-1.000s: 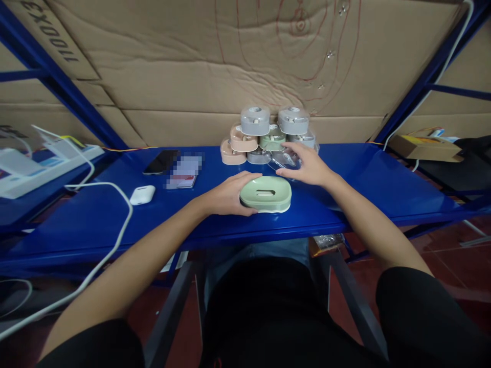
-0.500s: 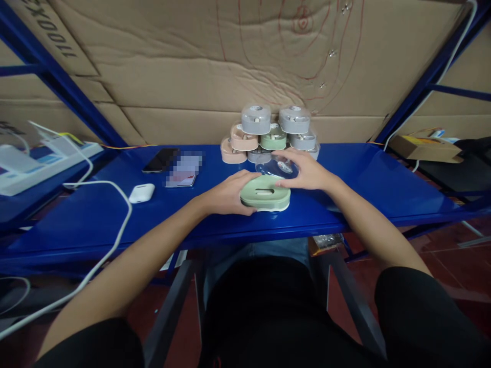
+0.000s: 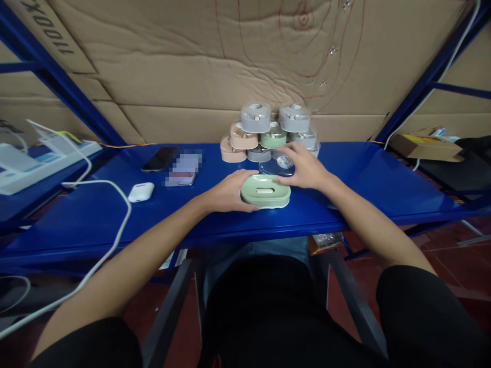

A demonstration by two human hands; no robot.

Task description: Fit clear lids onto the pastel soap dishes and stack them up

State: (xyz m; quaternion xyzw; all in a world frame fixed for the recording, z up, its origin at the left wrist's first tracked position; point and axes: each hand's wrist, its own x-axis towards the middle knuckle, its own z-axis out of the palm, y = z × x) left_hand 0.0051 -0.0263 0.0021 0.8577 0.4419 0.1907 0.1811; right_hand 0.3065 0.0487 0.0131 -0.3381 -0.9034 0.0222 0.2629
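A pale green oval soap-dish-like box lies on the blue shelf in front of me. My left hand is curled against its left side, holding it steady. My right hand grips a clear plastic lid just behind the green box, tilted over its far edge. Behind both stands a stack of similar lidded boxes in grey, peach and green.
A white earbud case, a dark phone and a blurred card lie on the shelf to the left. A white cable loops across the left. A cardboard wall closes the back. A flat box sits at the right.
My right hand has lifted the clear lid from beside the stack and brought it left, towards the green box. My left hand has stayed on the box.
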